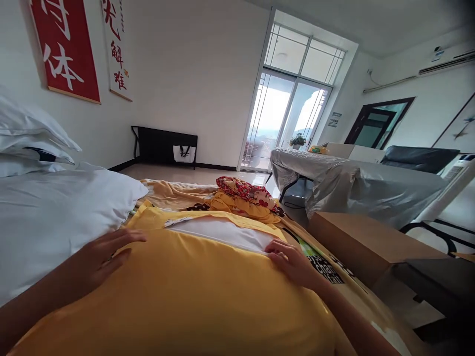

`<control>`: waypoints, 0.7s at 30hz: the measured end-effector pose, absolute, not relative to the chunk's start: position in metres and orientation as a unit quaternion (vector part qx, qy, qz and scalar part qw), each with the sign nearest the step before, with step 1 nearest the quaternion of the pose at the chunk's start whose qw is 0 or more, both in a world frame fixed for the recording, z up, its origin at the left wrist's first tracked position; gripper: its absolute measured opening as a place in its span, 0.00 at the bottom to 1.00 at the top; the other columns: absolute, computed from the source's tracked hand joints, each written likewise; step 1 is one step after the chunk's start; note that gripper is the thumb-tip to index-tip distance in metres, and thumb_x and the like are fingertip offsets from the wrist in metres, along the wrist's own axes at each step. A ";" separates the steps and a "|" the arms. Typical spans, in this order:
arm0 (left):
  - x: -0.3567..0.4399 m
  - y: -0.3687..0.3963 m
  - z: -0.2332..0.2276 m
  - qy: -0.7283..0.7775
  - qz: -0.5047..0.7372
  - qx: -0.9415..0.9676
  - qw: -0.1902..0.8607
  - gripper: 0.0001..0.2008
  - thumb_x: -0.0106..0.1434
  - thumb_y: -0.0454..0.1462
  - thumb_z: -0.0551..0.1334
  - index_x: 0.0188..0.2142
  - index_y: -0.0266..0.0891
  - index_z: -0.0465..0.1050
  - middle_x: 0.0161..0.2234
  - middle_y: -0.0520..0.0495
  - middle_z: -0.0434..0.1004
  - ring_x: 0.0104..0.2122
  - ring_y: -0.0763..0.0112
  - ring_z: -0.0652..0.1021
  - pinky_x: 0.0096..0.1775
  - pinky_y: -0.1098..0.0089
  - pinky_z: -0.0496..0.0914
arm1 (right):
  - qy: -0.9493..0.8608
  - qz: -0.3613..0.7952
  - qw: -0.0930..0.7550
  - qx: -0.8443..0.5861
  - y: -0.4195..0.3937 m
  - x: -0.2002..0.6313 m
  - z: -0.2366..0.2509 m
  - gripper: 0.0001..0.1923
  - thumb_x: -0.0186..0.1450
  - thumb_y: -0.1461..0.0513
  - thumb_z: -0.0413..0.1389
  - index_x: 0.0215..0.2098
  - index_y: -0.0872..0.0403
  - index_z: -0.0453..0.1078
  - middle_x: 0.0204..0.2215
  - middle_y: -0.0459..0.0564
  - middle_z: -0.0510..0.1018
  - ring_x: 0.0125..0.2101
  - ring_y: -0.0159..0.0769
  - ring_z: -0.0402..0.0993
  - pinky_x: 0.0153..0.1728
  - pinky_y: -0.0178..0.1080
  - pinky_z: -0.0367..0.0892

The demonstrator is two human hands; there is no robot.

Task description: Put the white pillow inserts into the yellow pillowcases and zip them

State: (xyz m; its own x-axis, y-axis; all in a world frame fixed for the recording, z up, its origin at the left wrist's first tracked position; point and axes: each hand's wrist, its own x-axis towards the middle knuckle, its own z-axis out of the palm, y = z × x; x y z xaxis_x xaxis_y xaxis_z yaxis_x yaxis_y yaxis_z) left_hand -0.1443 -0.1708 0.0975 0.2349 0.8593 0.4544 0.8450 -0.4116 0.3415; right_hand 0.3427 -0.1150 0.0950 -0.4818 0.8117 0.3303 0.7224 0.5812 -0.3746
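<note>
A plump yellow pillowcase [193, 296] lies right in front of me, with a white pillow [222, 232] inside it. That pillow shows through a long slit at the far side, below the pillowcase's far flap. My left hand [111, 254] is laid on the left part of the yellow cloth, its fingers stretched out and holding nothing. At the right end of the slit, the curled fingers of my right hand [287, 259] pinch the pillowcase's edge, close against the white pillow.
White pillows [67, 202] are piled at the left. Behind the pillowcase lies folded yellow and red patterned cloth [245, 193] on a tan printed blanket [166, 190]. A cardboard box [367, 237] and a plastic-covered table [334, 168] stand to the right.
</note>
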 end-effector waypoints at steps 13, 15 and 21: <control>-0.072 -0.093 0.092 0.475 0.216 0.850 0.073 0.21 0.65 0.51 0.47 0.34 0.41 0.73 0.38 0.48 0.73 0.41 0.65 0.71 0.45 0.67 0.61 | -0.848 -0.085 0.056 -0.521 -0.101 0.371 0.121 0.23 0.69 0.47 0.39 0.35 0.51 0.69 0.28 0.50 0.78 0.29 0.38 0.72 0.27 0.35 0.54; -0.070 -0.099 0.107 0.495 0.208 0.839 0.085 0.26 0.64 0.52 0.46 0.20 0.39 0.67 0.24 0.50 0.68 0.29 0.69 0.69 0.34 0.70 0.61 | -0.841 -0.121 0.058 -0.524 -0.108 0.366 0.146 0.23 0.69 0.48 0.39 0.39 0.52 0.70 0.29 0.51 0.79 0.30 0.38 0.73 0.28 0.35 0.53; -0.073 -0.125 0.215 0.554 0.243 0.795 -0.041 0.27 0.63 0.51 0.50 0.13 0.39 0.60 0.13 0.53 0.53 0.23 0.73 0.62 0.33 0.70 0.56 | -0.809 -0.264 0.106 -0.515 -0.124 0.371 0.229 0.26 0.70 0.50 0.37 0.30 0.53 0.72 0.24 0.54 0.77 0.27 0.39 0.72 0.28 0.37 0.52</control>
State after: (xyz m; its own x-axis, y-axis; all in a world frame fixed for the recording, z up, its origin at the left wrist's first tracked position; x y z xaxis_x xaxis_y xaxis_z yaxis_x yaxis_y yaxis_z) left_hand -0.0732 -0.1252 0.2152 0.2672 0.8611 0.4325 0.9014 -0.3820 0.2038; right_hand 0.3708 -0.1237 0.2294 -0.4474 0.7767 0.4434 0.8886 0.3303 0.3182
